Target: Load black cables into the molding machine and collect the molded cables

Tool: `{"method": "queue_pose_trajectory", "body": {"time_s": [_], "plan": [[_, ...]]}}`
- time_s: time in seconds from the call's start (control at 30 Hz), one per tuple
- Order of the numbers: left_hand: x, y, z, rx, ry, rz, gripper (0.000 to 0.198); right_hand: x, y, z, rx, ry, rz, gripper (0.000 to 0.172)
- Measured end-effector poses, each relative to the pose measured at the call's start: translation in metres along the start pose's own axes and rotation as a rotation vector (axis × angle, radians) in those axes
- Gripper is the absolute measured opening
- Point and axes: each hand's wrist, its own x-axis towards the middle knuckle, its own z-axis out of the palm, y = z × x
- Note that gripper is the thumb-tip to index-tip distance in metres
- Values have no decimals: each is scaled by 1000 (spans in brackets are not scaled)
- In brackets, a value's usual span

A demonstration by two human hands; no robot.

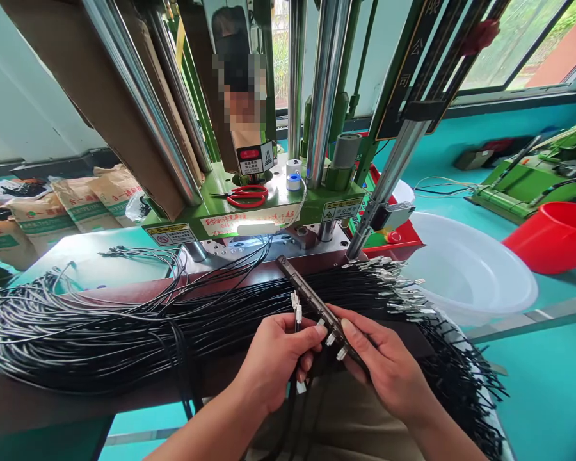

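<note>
The bar (307,294) in the right hand (388,365) looks dark brown, perhaps black. The cables (125,326) pinched by the left hand (273,358) and spread out to its left are glossy black with silver tips. Beyond both hands the machine base (278,205) is bright green, with red-handled scissors (247,195) on it. Right of the right hand are a white basin (465,269), a red tub (557,237) and teal floor (547,384).

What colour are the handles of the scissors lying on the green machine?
Red. The red-handled metal scissors show best in the head view.
</note>
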Motion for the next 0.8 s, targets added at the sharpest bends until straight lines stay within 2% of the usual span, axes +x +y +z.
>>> {"method": "queue_pose_trajectory", "body": {"time_s": [0.4,0.63,0.8], "plan": [[1,2,0,26,17,-10,23,2,4,-8,-52,-105,-35,46],[6,1,-2,28,-11,17,22,2,2,-6,-69,-98,-43,44],[6,5,-3,47,-12,1,22,2,0,-6,-59,-63,-23,49]]}}
